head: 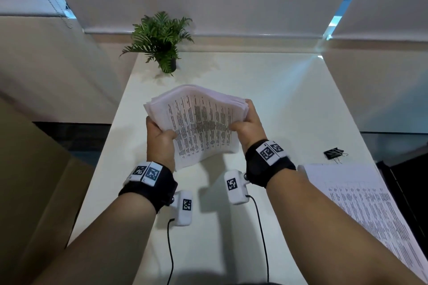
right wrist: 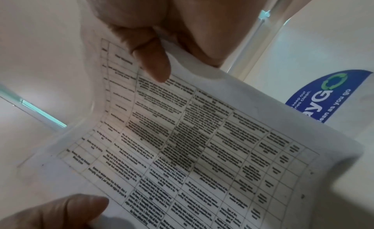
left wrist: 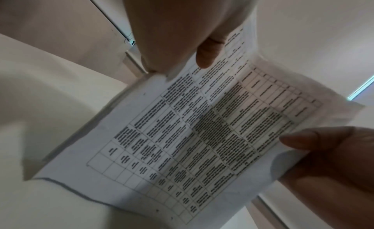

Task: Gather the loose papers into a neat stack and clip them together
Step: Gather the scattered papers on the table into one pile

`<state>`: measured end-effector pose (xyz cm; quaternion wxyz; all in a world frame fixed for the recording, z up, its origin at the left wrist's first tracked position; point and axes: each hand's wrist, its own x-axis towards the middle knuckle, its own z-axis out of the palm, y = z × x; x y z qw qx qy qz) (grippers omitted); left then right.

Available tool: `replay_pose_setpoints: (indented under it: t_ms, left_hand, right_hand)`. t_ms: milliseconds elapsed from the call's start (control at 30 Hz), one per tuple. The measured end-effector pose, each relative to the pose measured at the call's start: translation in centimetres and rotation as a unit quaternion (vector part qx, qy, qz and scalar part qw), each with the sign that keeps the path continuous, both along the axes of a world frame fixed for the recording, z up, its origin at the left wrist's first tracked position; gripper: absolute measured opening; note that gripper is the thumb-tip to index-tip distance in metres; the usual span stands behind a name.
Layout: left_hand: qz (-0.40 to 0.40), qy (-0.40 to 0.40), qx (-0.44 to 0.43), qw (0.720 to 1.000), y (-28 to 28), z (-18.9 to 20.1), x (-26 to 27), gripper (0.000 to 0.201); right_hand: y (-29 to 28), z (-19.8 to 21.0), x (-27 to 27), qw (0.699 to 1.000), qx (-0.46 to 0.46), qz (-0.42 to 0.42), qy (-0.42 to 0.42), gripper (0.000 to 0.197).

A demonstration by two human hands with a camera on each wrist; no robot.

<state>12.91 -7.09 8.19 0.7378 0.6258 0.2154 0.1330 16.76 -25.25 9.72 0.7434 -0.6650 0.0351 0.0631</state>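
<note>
I hold a bundle of printed papers [head: 201, 120] between both hands over the middle of the white table [head: 289, 104]. My left hand [head: 162, 132] grips its left edge, thumb on the printed top sheet. My right hand [head: 245, 120] grips the right edge the same way. The sheets bow upward and their far edges are fanned and uneven. In the left wrist view the papers [left wrist: 202, 128] show a text table. In the right wrist view the papers [right wrist: 202, 144] curve under my thumb. A black binder clip [head: 334, 154] lies on the table to the right, apart from both hands.
Another spread of printed sheets [head: 361, 203] lies at the table's near right edge. A small potted fern [head: 162, 39] stands at the far left corner. Wrist-camera cables trail over the near table. A blue round sticker [right wrist: 334, 95] shows beyond the table.
</note>
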Motion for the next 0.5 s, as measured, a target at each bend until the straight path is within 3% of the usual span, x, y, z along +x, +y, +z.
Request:
replay_pose_setpoints:
  t_ms: [167,333,400,500]
  left_hand:
    - [0.001,0.011,0.006,1.000,0.7,-1.1,0.2,0.048]
    - [-0.018,0.092,0.088,0.992,1.5,-3.7,-0.1,0.031]
    - [-0.006,0.101,0.106,0.989,1.4,-3.7,-0.1,0.024]
    - [-0.046,0.062,0.128,0.989,0.5,-2.6,0.0,0.033]
  right_hand:
    - [-0.5,-1.2,0.1,0.999,-0.028,-0.016,0.021,0.045]
    - [-1.1,-4.1,-0.4,0.973,-0.230,0.015,0.031,0.023]
    - [-1.5,-4.6,-1.0,0.965,-0.259,-0.011,0.027,0.020]
    - [-2.6,-4.3,-1.7,0.961,-0.270,-0.058,0.010,0.012]
